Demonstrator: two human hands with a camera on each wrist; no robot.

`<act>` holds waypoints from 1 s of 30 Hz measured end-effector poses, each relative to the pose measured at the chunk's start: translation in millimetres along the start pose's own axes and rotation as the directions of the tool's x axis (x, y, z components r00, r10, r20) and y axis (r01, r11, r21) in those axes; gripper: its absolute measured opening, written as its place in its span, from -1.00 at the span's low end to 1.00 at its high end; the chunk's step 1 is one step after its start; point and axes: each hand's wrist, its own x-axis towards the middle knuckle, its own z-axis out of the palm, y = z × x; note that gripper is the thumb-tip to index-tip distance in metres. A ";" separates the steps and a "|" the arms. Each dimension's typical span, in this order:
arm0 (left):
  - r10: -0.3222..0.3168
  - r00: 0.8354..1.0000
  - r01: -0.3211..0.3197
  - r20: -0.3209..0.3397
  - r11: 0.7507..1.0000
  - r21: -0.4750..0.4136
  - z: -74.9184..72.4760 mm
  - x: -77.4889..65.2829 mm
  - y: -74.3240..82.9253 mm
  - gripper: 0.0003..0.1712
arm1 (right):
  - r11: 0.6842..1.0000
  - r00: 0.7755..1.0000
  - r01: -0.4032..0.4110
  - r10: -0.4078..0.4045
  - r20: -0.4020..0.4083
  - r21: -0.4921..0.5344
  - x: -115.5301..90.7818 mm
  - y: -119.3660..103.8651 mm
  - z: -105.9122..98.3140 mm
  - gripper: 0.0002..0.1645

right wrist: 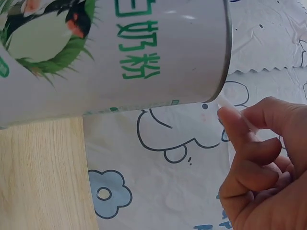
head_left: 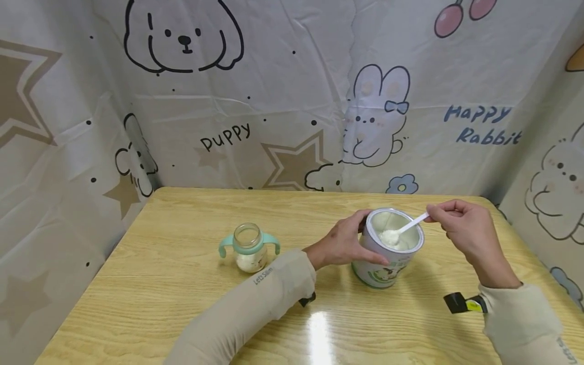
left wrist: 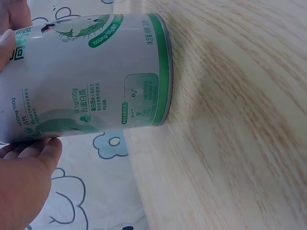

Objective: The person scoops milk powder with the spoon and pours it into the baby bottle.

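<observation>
My left hand grips the side of a white and green milk powder can, thumb across the front and fingers round the far side. In the left wrist view the can has a green band at its base, close to the wooden table. My right hand pinches the end of a white scoop's handle. The scoop's head is inside the can, heaped with pale powder. In the right wrist view only a sliver of the handle shows, and the can's wall hides the rest.
To the left of the can stands a clear baby bottle without a lid. It has a mint-green collar with two handles and pale powder inside. The light wooden table ends at patterned cloth walls at the back and sides.
</observation>
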 end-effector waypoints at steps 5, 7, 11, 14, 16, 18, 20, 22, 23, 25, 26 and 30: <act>0.003 1.000 -0.003 -0.009 1.000 0.024 -2.3 -2.9 0.3 0.14 | 1.000 1.000 -0.005 0.005 -0.004 -0.002 1.2 -0.9 0.8 -0.47; 0.010 1.000 -0.010 -0.010 1.000 0.024 -5.1 -4.7 0.2 0.13 | 1.000 1.000 -0.016 0.016 0.000 0.020 1.7 -1.4 0.2 -0.48; 0.005 1.000 -0.005 -0.008 1.000 0.010 -13.4 -8.1 2.7 0.16 | 0.996 1.000 -0.027 0.026 0.011 0.087 3.5 -3.9 -2.6 -0.51; -0.013 1.000 0.013 -0.010 1.000 -0.002 -19.8 -10.5 7.0 0.19 | 0.988 1.000 -0.021 0.019 0.019 0.152 5.3 -7.2 -5.3 -0.55; -0.018 1.000 0.018 -0.013 1.000 -0.015 -23.7 -12.1 9.8 0.18 | 0.979 1.000 -0.017 0.014 0.020 0.203 6.5 -9.6 -7.3 -0.60; -0.020 1.000 0.019 -0.018 0.999 -0.027 -27.2 -13.9 12.1 0.17 | 0.966 1.000 -0.015 0.009 0.021 0.260 7.3 -12.1 -9.4 -0.66; -0.029 0.999 0.028 -0.023 0.999 -0.037 -30.6 -16.1 13.7 0.17 | 0.954 1.000 -0.010 0.004 0.019 0.301 8.0 -14.8 -10.8 -0.72; -0.037 0.999 0.036 -0.032 0.999 -0.041 -34.2 -18.5 14.2 0.17 | 0.946 1.000 -0.004 -0.001 0.016 0.324 8.7 -17.6 -11.2 -0.76; -0.039 0.999 0.038 -0.038 0.998 -0.041 -36.1 -19.7 14.0 0.17 | 0.941 1.000 -0.004 -0.001 0.016 0.339 9.1 -19.1 -11.0 -0.79; -0.043 0.998 0.041 -0.050 0.998 -0.040 -40.9 -22.2 13.8 0.16 | 0.928 1.000 -0.007 0.000 0.020 0.371 9.6 -22.0 -10.3 -0.82; -0.044 0.997 0.041 -0.057 0.998 -0.038 -43.5 -23.4 13.6 0.16 | 0.920 1.000 -0.010 0.002 0.022 0.392 9.7 -23.5 -9.7 -0.83; -0.037 0.996 0.035 -0.077 0.999 -0.032 -54.4 -29.1 12.4 0.14 | 0.867 0.999 -0.024 0.007 0.037 0.497 9.7 -30.4 -6.3 -0.86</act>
